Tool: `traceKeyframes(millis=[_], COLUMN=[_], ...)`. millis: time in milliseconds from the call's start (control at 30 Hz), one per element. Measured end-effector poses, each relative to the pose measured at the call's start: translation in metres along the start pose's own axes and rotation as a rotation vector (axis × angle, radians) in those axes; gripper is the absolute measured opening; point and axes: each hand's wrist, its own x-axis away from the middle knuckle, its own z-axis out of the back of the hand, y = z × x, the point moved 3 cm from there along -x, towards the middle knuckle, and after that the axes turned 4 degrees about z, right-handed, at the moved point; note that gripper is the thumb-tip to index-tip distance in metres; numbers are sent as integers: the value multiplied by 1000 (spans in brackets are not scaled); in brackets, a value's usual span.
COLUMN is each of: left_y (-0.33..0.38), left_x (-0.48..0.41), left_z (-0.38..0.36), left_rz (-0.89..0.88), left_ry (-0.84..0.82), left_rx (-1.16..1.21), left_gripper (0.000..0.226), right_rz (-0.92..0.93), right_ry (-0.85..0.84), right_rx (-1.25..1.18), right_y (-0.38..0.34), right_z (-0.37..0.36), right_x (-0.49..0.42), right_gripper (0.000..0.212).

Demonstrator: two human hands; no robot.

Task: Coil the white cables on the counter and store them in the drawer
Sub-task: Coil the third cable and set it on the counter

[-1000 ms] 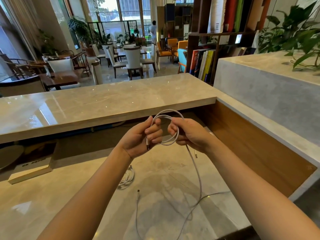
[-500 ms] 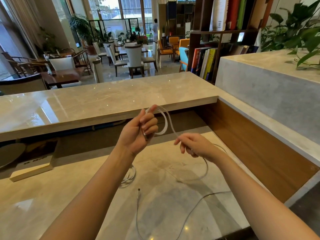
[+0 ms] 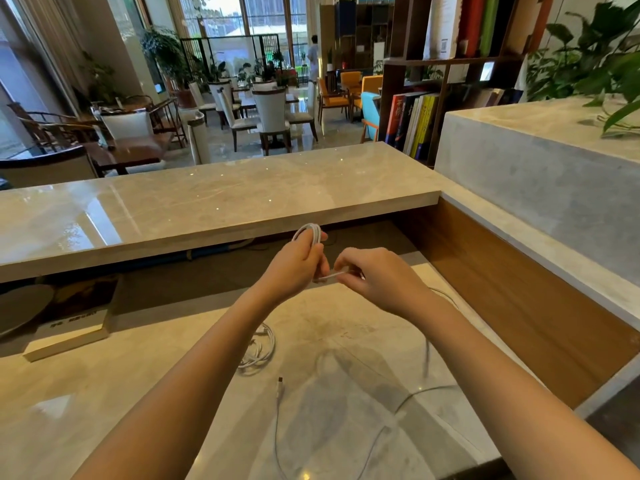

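Above a pale marble counter (image 3: 104, 410), two bare hands met in mid-air, seen from a camera on the person's head. The left hand (image 3: 294, 268) had its fingers curled tight round a small coil of white cable (image 3: 309, 231), whose loops stood up above the knuckles. The right hand (image 3: 377, 280) sat just beside it, thumb and fingertips pinching a short straight stretch of the same cable that ran between the two hands. From there the slack dropped behind the right forearm, blurred, toward the counter.

On the counter between the forearms lay a loose white cable (image 3: 278, 410), its plug end pointing away from the person; whether it joined the held one could not be told. Near it, partly hidden by the left forearm, a second bundled cable (image 3: 265, 351) lay flat.

A raised marble ledge (image 3: 225, 199) ran across behind the hands. Under it at the left rested a flat book (image 3: 69, 336). Farther back stood a bookshelf (image 3: 415, 119) with upright books, and a leafy plant (image 3: 602, 64) at the right.
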Motion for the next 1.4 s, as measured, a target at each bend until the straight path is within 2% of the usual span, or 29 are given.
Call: traceKeyframes(millis=[100,167,267,333,400,500,567,667,733,800,867,933,1000,1067,1167,1300,1400], left_y=[-10,-17,-25,-27,-27,-28,-29,-34,-38,-40,-38,-35,-33,-33,-37,-35,-36], left_x=[1,2,7,11,14,15,14,15,17,18,20,23,25,24,21,22,20], left_z=[-6,-4,0,1,0,3,5,7,9,8,3,-6,-14,-18,-16,-14,-18], left_rz=[65,151,188,189,197,191,229,334,384,415,418,393,352,327,319,253,250], left_ry=[-92,-230,-547,-736,-850,-871,-831,-753,-707,-694,-765,-870,-912,-841,-564,-308,-63], left_rx=[-83,84,423,643,807,846,832,875,898,930,1053,1209,1293,1283,1039,729,428], left_gripper=[23,25,35,48,58,42,29,31,32,31,29,25,24,27,34,34,29], right_rz=[-6,-27,-4,17,-44,-128,-118,-85,-130,-232,-449,-689,-806,-827,-845,-782,-847], right_ry=[-83,-97,-81,-183,-296,-357,-331,-341,-393,-425,-363,-262,-168,-133,-137,-93,9], right_rx=[35,90,44,-107,-363,-654,-527,5,245,356,178,-212,-580,-879,-1184,-1186,-1189], right_y=[2,8,15,14,14,15,17,23,30,31,29,26,19,11,0,-3,-3], right_z=[3,9,16,10,1,-4,-6,-5,-6,-11,-18,-24,-25,-23,-26,-33,-43], right_x=[-4,-7,-12,-15,-15,-12,-14,-15,-11,-9,-11,-14,-13,-7,2,10,16], right_gripper=[15,18,27,29,30,27,25,29,36,51,64,67,60,53,45,21,15])
